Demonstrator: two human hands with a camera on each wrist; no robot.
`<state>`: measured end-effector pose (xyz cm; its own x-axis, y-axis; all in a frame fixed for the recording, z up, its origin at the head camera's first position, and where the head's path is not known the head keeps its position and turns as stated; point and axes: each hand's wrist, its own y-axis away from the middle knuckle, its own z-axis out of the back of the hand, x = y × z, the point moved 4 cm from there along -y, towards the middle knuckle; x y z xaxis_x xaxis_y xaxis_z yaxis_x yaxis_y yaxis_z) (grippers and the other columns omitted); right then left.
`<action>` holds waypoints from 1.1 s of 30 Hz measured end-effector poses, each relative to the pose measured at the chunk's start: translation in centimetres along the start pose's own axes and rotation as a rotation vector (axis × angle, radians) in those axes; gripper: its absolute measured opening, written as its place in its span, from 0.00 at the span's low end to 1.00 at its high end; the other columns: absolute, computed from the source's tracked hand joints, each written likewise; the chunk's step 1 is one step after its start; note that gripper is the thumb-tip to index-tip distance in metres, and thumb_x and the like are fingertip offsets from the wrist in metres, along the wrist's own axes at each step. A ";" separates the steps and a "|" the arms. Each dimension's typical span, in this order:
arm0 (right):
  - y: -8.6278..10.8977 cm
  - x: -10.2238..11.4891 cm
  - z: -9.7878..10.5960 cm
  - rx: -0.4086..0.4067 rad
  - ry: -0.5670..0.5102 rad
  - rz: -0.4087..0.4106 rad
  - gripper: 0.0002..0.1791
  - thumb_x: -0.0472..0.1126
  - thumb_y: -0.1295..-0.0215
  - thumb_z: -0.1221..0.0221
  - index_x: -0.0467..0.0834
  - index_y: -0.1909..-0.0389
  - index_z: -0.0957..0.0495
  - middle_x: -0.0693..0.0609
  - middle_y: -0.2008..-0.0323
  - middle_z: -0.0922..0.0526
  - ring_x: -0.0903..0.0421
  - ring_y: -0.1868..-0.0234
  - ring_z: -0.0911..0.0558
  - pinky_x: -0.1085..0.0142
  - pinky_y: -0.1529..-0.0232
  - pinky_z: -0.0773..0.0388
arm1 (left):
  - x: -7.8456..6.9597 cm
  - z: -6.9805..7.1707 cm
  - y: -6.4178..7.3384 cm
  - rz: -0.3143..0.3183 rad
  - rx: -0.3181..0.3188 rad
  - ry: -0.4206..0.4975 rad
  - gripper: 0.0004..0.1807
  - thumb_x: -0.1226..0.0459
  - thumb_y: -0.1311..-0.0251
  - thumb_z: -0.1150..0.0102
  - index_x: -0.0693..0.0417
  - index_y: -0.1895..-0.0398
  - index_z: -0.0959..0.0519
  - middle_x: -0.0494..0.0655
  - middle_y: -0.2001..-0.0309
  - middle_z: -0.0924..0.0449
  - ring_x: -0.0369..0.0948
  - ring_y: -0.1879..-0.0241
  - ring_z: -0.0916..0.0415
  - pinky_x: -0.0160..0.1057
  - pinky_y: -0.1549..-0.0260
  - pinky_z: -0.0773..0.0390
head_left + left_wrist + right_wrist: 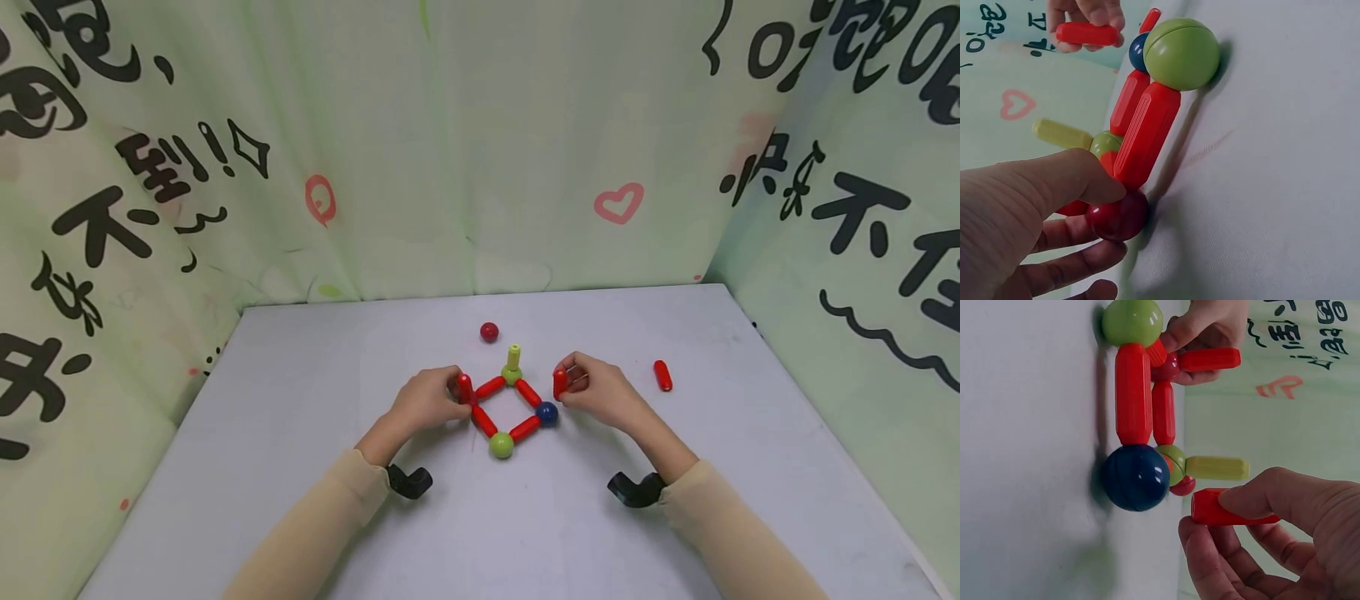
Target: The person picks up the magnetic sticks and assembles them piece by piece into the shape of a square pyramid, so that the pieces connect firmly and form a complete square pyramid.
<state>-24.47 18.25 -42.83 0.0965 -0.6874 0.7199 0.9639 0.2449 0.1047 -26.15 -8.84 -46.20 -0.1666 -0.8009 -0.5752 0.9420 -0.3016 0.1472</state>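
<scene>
Four red rods and corner balls form a square on the table: a green ball (501, 445) in front, a blue ball (547, 414) at right, another green ball (512, 377) behind and a dark red ball (1119, 215) at left. My left hand (435, 396) pinches that dark red ball between thumb and fingers. From it an upright red rod (1213, 359) rises beside the fingers. A yellow-green rod (513, 357) stands on the back ball. Just above and right of the blue ball, my right hand (596, 387) pinches a separate red rod (1209, 507), held upright.
A loose red ball (489, 332) lies behind the square. Off to the right lies another red rod (663, 375). The pale table (525, 533) is bounded by printed curtains (472, 167) at the back and both sides.
</scene>
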 end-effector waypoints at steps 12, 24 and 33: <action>0.1 -0.3 -1.2 0.042 0.033 -0.013 0.18 0.31 0.35 0.37 0.39 0.44 0.22 0.43 0.54 0.14 0.47 0.52 0.16 0.53 0.50 0.16 | -0.1 -0.5 0.5 0.004 -0.034 -0.011 0.14 0.59 0.44 0.26 0.48 0.60 0.22 0.41 0.69 0.21 0.40 0.69 0.25 0.37 0.70 0.24; 0.8 -3.9 3.1 -0.210 0.424 -0.124 0.25 0.40 0.29 0.45 0.34 0.35 0.28 0.25 0.39 0.27 0.28 0.40 0.27 0.37 0.48 0.23 | -0.9 -0.9 2.1 -0.023 -0.050 -0.095 0.14 0.56 0.48 0.26 0.47 0.67 0.24 0.39 0.76 0.24 0.38 0.75 0.27 0.35 0.76 0.28; 1.5 -6.8 4.8 -0.204 0.517 -0.184 0.28 0.36 0.26 0.50 0.24 0.31 0.37 0.16 0.44 0.31 0.19 0.44 0.29 0.34 0.52 0.26 | -1.4 -1.5 3.0 -0.051 -0.014 -0.117 0.15 0.52 0.47 0.26 0.44 0.71 0.24 0.36 0.78 0.25 0.35 0.77 0.29 0.34 0.77 0.30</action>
<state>-24.82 26.58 -44.33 -0.0180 -0.9630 0.2689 0.9996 -0.0115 0.0257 -22.65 -7.82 -46.16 -0.2461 -0.8398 -0.4839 0.9355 -0.3365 0.1082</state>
